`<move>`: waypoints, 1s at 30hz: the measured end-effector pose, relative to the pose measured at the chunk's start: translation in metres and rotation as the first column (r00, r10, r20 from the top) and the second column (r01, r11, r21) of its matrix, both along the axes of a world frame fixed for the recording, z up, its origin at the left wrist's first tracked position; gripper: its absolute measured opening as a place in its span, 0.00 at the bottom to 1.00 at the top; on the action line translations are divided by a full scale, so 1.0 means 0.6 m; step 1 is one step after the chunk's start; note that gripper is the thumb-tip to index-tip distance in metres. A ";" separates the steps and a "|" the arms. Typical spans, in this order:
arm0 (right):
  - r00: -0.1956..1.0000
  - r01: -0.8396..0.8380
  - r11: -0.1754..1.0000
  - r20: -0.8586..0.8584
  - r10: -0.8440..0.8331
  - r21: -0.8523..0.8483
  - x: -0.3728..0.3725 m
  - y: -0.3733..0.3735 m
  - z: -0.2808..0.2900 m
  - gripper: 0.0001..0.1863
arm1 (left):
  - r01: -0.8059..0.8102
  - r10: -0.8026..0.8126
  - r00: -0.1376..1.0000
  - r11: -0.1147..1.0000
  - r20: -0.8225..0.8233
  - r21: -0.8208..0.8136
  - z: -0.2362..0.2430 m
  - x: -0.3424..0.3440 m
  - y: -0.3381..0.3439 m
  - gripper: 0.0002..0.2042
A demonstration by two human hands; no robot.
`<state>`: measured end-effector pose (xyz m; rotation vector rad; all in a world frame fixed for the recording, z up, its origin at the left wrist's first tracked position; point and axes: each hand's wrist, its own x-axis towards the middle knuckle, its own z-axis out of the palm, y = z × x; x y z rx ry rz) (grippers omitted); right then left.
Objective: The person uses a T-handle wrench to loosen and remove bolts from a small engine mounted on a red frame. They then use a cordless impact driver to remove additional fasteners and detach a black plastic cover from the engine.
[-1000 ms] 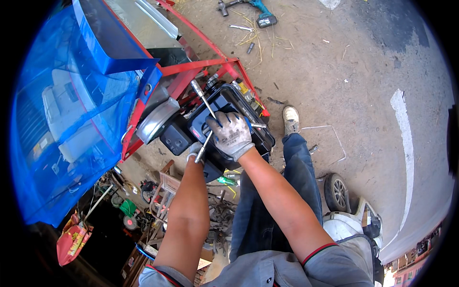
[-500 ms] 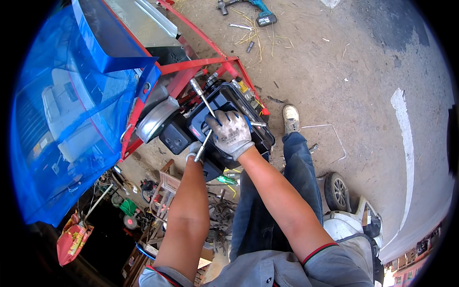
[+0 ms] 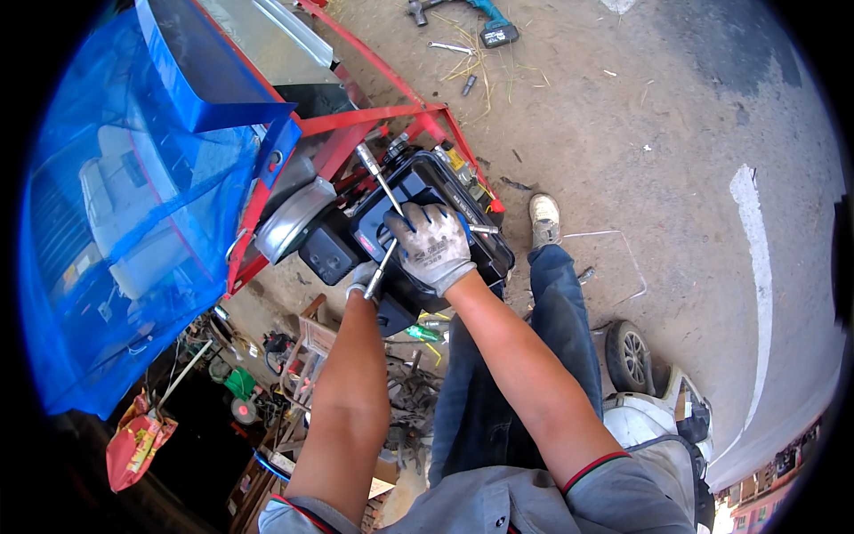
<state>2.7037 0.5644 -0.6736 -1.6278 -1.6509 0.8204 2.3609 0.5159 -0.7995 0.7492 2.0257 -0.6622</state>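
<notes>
My right hand (image 3: 431, 245), in a soiled white work glove, is closed over the centre of a three-way socket wrench (image 3: 381, 178). One of the tool's metal arms points up-left, one right and one toward me. Below the wrench sits a black-cased engine (image 3: 480, 258) beside the red frame. My left hand (image 3: 360, 278), gloved too, is at the engine's near left side. The engine and the wrench's lower arm hide most of its fingers, so I cannot see what it holds.
The red metal frame (image 3: 356, 120) and blue sheeting (image 3: 133, 222) stand at the left. On the ground ahead lie a cordless power tool (image 3: 498, 34), a hammer (image 3: 418, 11), a spanner (image 3: 451, 47) and a socket (image 3: 469, 84). A wheel (image 3: 630, 356) is at the right.
The view has shifted very slightly. Both hands and the wrench keep nearly the same place on the engine.
</notes>
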 end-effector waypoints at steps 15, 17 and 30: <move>1.000 0.009 1.000 0.011 -0.009 0.017 0.001 0.000 0.001 0.22 | -0.003 0.003 1.000 1.000 0.000 0.017 0.008 0.014 0.007 0.12; 1.000 0.015 1.000 0.011 -0.016 0.026 0.001 0.000 0.001 0.21 | 0.002 -0.002 1.000 1.000 -0.002 0.023 0.008 0.016 0.008 0.12; 0.999 0.027 0.999 0.017 -0.028 0.035 0.000 0.000 -0.002 0.20 | 0.014 -0.013 1.000 0.999 -0.014 0.036 0.014 0.022 0.017 0.12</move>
